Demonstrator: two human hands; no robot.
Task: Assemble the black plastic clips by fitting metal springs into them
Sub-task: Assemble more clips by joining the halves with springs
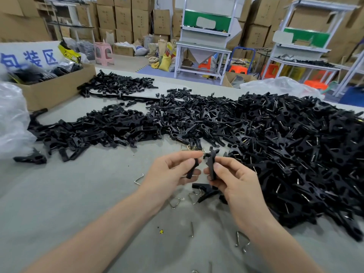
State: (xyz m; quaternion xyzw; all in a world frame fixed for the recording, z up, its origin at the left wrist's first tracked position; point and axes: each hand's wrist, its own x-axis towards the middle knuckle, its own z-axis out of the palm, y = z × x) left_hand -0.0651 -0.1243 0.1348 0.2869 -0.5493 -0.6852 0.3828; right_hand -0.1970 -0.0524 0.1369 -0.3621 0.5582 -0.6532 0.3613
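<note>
My left hand (173,170) pinches one black clip half (192,168) between thumb and fingers. My right hand (232,178) pinches a second black clip half (211,164), held upright just to the right of the first. The two halves are close but apart, above the grey table (78,203). Below my hands lies an assembled black clip (205,191). Loose metal springs lie around on the table: one spring (139,179) left of my left wrist, another spring (175,201) under it, and a third spring (241,241) near my right forearm.
A long heap of loose black clip parts (122,127) crosses the table's middle. A big pile of clips with springs (295,146) fills the right side. A cardboard box (51,87) stands at the back left, a clear plastic bag (11,121) at the left edge.
</note>
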